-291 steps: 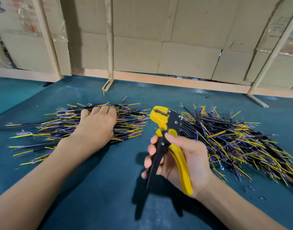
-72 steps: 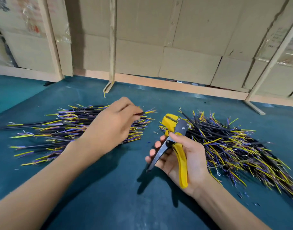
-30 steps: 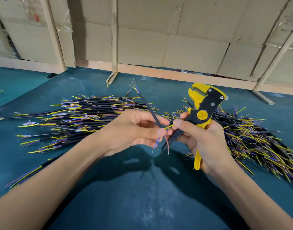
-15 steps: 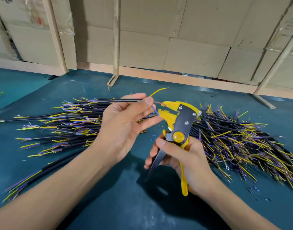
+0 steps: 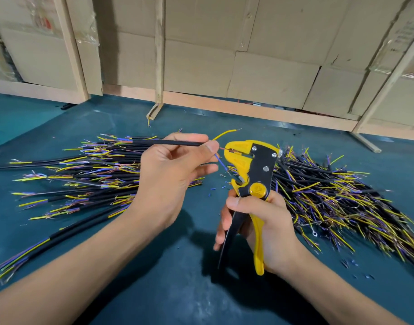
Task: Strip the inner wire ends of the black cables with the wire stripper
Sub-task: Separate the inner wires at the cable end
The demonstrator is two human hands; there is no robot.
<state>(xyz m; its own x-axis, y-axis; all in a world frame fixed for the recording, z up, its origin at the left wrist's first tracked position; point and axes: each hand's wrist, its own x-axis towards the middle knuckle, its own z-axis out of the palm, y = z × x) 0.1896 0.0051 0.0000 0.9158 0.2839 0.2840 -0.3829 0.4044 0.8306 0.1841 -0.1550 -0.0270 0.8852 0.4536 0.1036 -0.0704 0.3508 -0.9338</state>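
My left hand (image 5: 173, 174) pinches one black cable (image 5: 168, 142) between thumb and fingers, holding it level above the table. Its yellow inner wire (image 5: 224, 133) curls up, a blue one (image 5: 221, 162) bends down, and a thin reddish wire reaches into the jaws of the wire stripper (image 5: 249, 167). My right hand (image 5: 264, 226) grips the stripper's yellow and black handles, head upright. A pile of black cables (image 5: 84, 174) lies to the left behind my left hand. A second pile (image 5: 337, 202) lies to the right.
The work surface is a dark teal mat (image 5: 177, 289). Small bits of cut insulation (image 5: 215, 190) lie between the piles and at the right (image 5: 351, 266). Cardboard panels (image 5: 271, 66) and wooden posts (image 5: 159, 55) close off the back.
My left hand lifted one cable from the left pile and turned it level. The stripper came upright, and the cable's thin wire end now sits in its jaws.
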